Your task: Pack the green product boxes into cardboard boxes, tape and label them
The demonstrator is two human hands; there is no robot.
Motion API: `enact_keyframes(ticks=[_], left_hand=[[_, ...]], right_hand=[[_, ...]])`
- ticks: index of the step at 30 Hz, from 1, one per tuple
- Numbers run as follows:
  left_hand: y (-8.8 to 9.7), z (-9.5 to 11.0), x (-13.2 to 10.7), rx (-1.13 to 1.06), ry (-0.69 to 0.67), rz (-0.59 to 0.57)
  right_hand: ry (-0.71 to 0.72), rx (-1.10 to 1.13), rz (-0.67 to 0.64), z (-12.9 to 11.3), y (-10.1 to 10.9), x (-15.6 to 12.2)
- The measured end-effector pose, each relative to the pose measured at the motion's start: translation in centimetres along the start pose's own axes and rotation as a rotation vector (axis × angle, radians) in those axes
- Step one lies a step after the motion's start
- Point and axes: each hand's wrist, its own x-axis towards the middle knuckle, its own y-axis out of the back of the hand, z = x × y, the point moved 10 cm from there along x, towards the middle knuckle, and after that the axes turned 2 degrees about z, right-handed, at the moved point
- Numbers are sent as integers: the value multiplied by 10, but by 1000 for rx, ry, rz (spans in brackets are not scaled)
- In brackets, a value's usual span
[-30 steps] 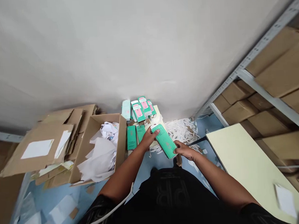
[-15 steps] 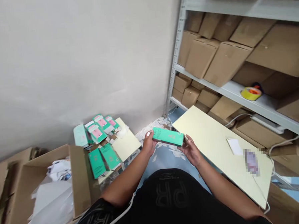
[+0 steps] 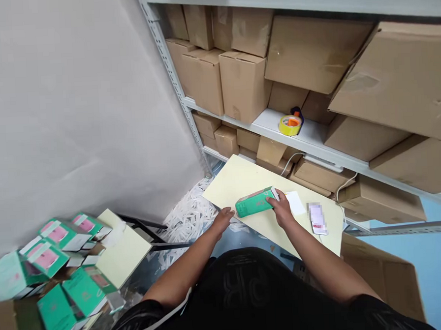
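My right hand (image 3: 283, 210) grips one end of a green box (image 3: 255, 202), thumb on its front face. The box is tilted above the cream tabletop (image 3: 221, 182), with a pink patch on its upper side and a white end near my fingers. My left hand (image 3: 222, 222) is just off the box's other end, fingers stretched toward it and nothing visible in them. On the tabletop to the right of my right hand lie a white paper (image 3: 295, 203) and a partly blurred phone (image 3: 317, 219) with a cable.
Several green boxes (image 3: 58, 311) are piled at the left on another cream board (image 3: 123, 249). Shredded paper (image 3: 188, 208) covers the floor by the wall. Grey shelving (image 3: 240, 124) full of cardboard boxes (image 3: 244, 85) rises behind the tabletop, with a yellow tape roll (image 3: 289, 126) on it.
My view has turned right. The green box has moved from between both hands over the floor to above the tabletop, now in my right hand. My left hand has let go of it.
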Motion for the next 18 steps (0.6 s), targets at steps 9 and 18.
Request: enact_keyframes(ticks=[9, 18], left_hand=[[-40, 44, 40, 619, -212, -172], [-105, 137, 52, 890, -709, -477]], right_hand=[[335, -869, -34, 4, -34, 45], [342, -765, 123, 28, -69, 21]])
